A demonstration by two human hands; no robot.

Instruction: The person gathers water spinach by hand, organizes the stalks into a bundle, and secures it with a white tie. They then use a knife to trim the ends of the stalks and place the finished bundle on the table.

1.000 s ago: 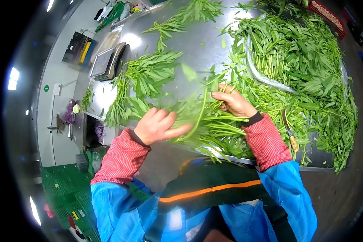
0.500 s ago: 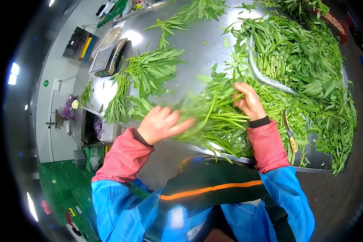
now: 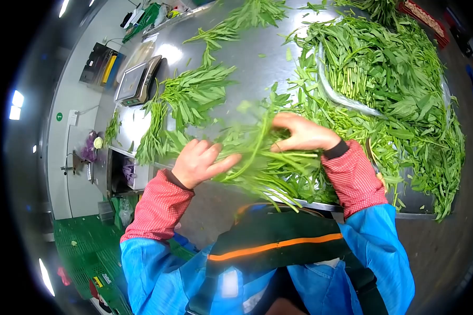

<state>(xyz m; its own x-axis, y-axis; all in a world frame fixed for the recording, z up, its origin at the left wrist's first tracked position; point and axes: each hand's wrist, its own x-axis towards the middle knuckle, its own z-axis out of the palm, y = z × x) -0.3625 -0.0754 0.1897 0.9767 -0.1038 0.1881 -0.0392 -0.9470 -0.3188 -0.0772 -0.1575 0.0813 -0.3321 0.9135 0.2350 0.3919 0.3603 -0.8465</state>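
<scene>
My left hand (image 3: 202, 163) is closed round the leafy side of a bunch of water spinach (image 3: 270, 176), its thumb lying across the stems. On the bunch's right side, my right hand (image 3: 302, 135) curls its thumb and fingers around some stems, blurred a little by motion. The loose stem ends point right and down, near the table's front edge. A big heap of water spinach (image 3: 394, 100) covers the right of the metal table (image 3: 268, 63). Partly hidden behind my right sleeve is a curved knife (image 3: 373, 155).
Sorted bunches (image 3: 197, 94) lie at the left, near a weighing scale (image 3: 137, 80). A clear plastic strip (image 3: 347, 103) crosses the heap. Green crates (image 3: 84, 247) stand on the floor at lower left, and a red crate (image 3: 425, 21) is at the far right.
My right hand has moved left and turned inward over the bunch, closer to my left hand. My right sleeve now covers part of the knife. The left hand has shifted slightly.
</scene>
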